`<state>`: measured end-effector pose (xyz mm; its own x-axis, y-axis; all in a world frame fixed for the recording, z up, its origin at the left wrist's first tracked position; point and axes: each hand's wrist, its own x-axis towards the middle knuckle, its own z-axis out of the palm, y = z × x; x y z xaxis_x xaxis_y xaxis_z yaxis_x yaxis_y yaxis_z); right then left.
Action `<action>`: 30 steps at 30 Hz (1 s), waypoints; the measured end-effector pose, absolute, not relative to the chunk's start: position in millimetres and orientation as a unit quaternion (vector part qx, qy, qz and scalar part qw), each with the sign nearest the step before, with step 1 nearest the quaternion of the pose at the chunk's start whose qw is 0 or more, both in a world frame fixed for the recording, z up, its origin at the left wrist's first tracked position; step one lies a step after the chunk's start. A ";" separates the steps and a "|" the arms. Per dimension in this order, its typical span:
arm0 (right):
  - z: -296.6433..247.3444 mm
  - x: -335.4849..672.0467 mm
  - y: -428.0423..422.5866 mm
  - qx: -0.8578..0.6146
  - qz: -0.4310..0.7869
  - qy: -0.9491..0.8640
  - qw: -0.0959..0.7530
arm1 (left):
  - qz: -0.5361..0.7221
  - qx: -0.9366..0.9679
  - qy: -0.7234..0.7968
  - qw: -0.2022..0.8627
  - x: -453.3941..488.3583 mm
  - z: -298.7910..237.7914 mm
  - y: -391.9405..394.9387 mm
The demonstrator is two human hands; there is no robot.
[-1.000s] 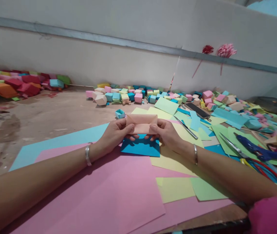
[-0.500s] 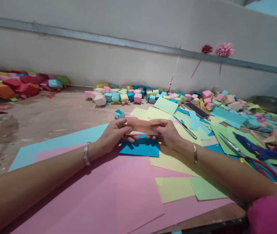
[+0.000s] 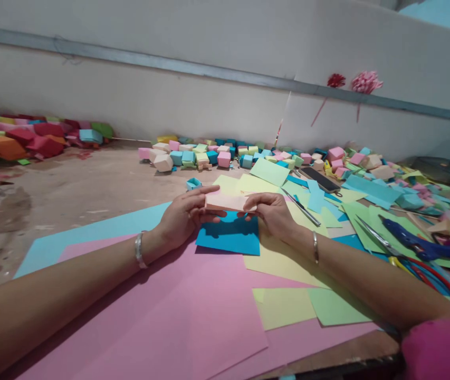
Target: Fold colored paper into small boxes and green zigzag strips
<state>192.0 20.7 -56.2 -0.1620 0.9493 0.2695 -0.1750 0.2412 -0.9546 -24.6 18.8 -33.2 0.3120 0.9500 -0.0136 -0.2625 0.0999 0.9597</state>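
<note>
A folded peach paper piece [image 3: 227,201] is held level between both hands, a little above the table. My left hand [image 3: 185,215] pinches its left end and my right hand [image 3: 273,211] pinches its right end. Each wrist wears a silver bangle. Directly under the hands lies a dark blue paper rectangle [image 3: 230,235]. It rests on a large pink sheet [image 3: 177,311] and a yellow sheet [image 3: 276,261].
A small blue paper box [image 3: 193,183] stands just beyond my left hand. Several small coloured paper cubes [image 3: 217,153] line the back wall. To the right lie scissors [image 3: 379,238], a blue glue gun [image 3: 410,240], a phone [image 3: 320,179] and loose sheets. Larger folded boxes [image 3: 30,137] sit far left.
The peach piece was upright with its flat face toward me; both hands have tipped it over so it now lies flat and edge-on. The hands have stayed over the dark blue rectangle.
</note>
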 end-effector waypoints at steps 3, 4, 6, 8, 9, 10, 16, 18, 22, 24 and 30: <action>-56.1 192.2 18.3 -0.335 0.446 -0.619 0.553 | 0.503 0.489 0.354 0.618 -22.1 -34.0 15.9; -56.6 192.5 17.6 -0.329 0.415 -0.647 0.549 | 0.514 0.496 0.365 0.597 -21.3 -35.0 15.1; -58.6 193.1 17.1 -0.314 0.341 -0.708 0.533 | 0.527 0.518 0.393 0.548 -20.6 -37.2 14.0; -61.2 193.4 17.2 -0.302 0.268 -0.763 0.504 | 0.527 0.549 0.412 0.501 -20.9 -38.9 13.1; -62.2 193.3 17.3 -0.295 0.239 -0.788 0.485 | 0.528 0.564 0.415 0.481 -21.2 -39.2 12.4; -62.7 193.0 17.1 -0.287 0.215 -0.809 0.466 | 0.534 0.576 0.414 0.460 -21.4 -38.9 11.4; -57.7 187.1 8.0 -0.220 0.202 -0.859 0.415 | 0.497 0.727 0.358 0.311 -19.6 -31.3 -2.7; -57.2 184.5 5.4 -0.187 0.212 -0.870 0.404 | 0.457 0.785 0.313 0.277 -18.9 -30.9 -6.5; -59.7 182.2 5.1 -0.162 0.170 -0.891 0.389 | 0.410 0.792 0.334 0.304 -19.6 -36.2 -7.3; -58.8 182.9 3.9 -0.196 0.147 -0.866 0.435 | 0.432 0.762 0.376 0.302 -20.9 -39.0 -6.3; -40.5 184.5 -12.7 -0.285 -0.014 -0.774 0.565 | 0.431 0.775 0.377 0.269 -24.7 -41.2 -5.3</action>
<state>184.5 -12.7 -40.5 -0.1982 0.4251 0.8832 0.4578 0.8369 -0.3001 -24.7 -5.3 -41.2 0.3443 0.8158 0.4647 0.3527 -0.5711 0.7413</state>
